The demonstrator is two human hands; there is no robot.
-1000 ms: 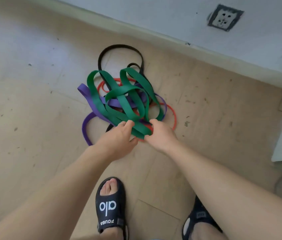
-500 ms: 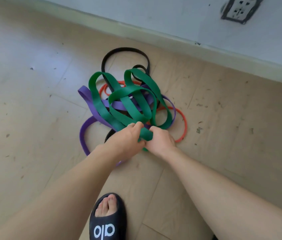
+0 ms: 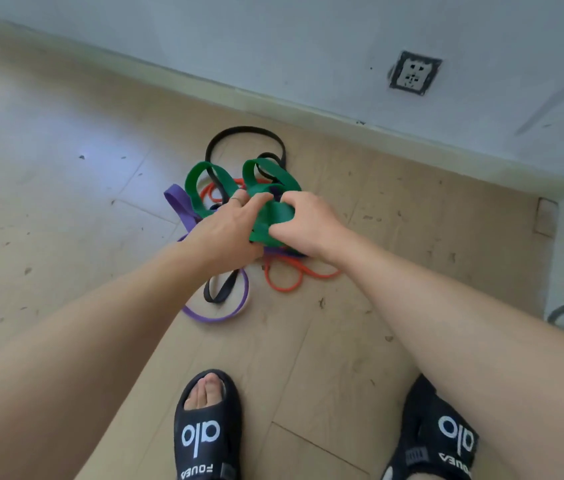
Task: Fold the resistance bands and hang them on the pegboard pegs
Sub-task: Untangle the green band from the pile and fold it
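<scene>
We grip the green band (image 3: 273, 216) with both hands, left hand (image 3: 228, 230) and right hand (image 3: 308, 226), above the tangle of purple band (image 3: 183, 209), orange band (image 3: 284, 278) and black band (image 3: 242, 131) on the floor (image 3: 66, 202). Sorting stage; next we must free it, then fold.

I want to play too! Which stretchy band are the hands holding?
The green band. Both the left hand and right hand grip it; the purple, orange and black bands lie on the floor.
</scene>
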